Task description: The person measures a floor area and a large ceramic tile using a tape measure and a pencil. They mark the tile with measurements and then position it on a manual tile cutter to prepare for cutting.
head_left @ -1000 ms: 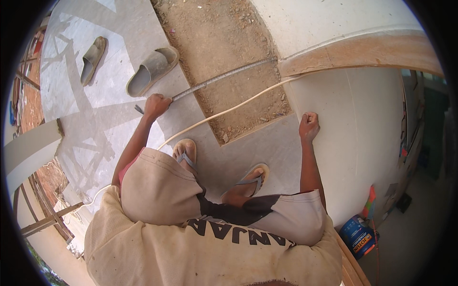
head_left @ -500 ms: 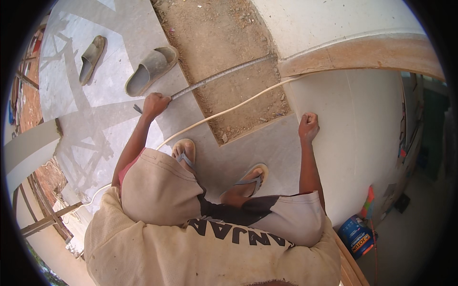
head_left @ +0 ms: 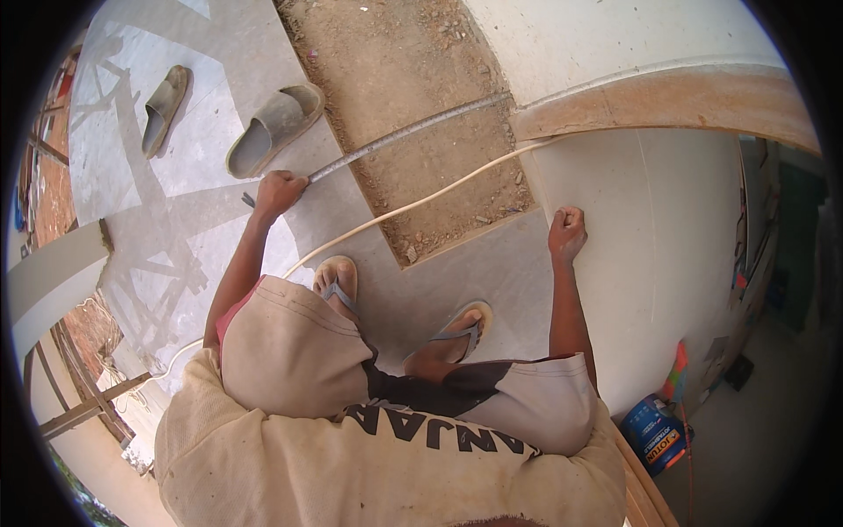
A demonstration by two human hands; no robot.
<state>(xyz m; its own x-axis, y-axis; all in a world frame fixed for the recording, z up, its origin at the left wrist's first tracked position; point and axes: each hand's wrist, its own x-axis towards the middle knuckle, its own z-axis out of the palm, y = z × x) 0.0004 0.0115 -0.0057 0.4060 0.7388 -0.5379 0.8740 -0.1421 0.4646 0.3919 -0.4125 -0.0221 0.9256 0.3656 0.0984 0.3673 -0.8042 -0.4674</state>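
My left hand (head_left: 279,191) is closed around a long grey ridged rod (head_left: 395,140), gripping it near its left end, where a short dark tip sticks out. The rod crosses a strip of bare dirt (head_left: 413,79) cut into the grey floor. Below it a cream cable (head_left: 439,189) runs diagonally across the same strip. My right hand (head_left: 568,228) is curled closed at the right, over a pale plain surface beside the strip's corner; whatever it may hold is hidden. My feet in flip-flops (head_left: 465,325) rest on the floor below the dirt.
Two grey slide sandals (head_left: 275,132) lie at the upper left. A wooden sill (head_left: 659,97) bends along the upper right. At the lower right are a blue bucket (head_left: 650,430) and a coloured duster (head_left: 676,369). Timber pieces (head_left: 79,413) show along the left rim.
My left hand has shifted slightly left with the rod, and the rod's far part sits a little higher in the picture. My right hand stays almost in place.
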